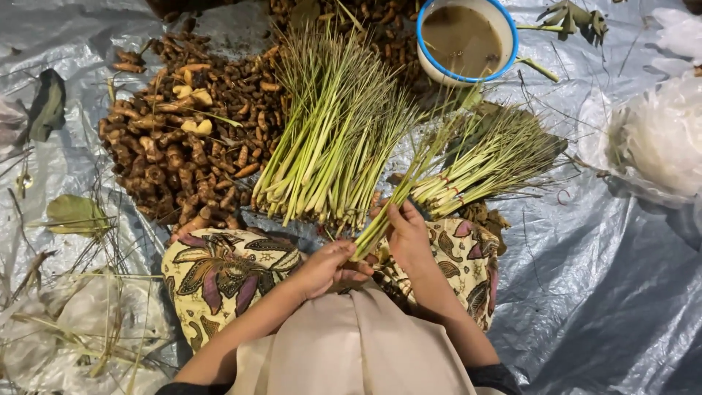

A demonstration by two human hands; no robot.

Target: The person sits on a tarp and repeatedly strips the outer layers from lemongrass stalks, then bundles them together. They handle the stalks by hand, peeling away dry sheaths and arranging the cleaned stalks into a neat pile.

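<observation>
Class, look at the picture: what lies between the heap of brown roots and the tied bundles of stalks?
In the head view, a loose pile of lemongrass stalks lies between the brown roots and the tied bundles.

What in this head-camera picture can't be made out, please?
- Left hand palm: hidden by its own fingers around the lemongrass bunch.
- Right hand fingertips: hidden behind those stalks.
- Bowl contents: murky liquid hides the bottom; the top edge cuts its rim.
- White bags: cut off at right.
</observation>
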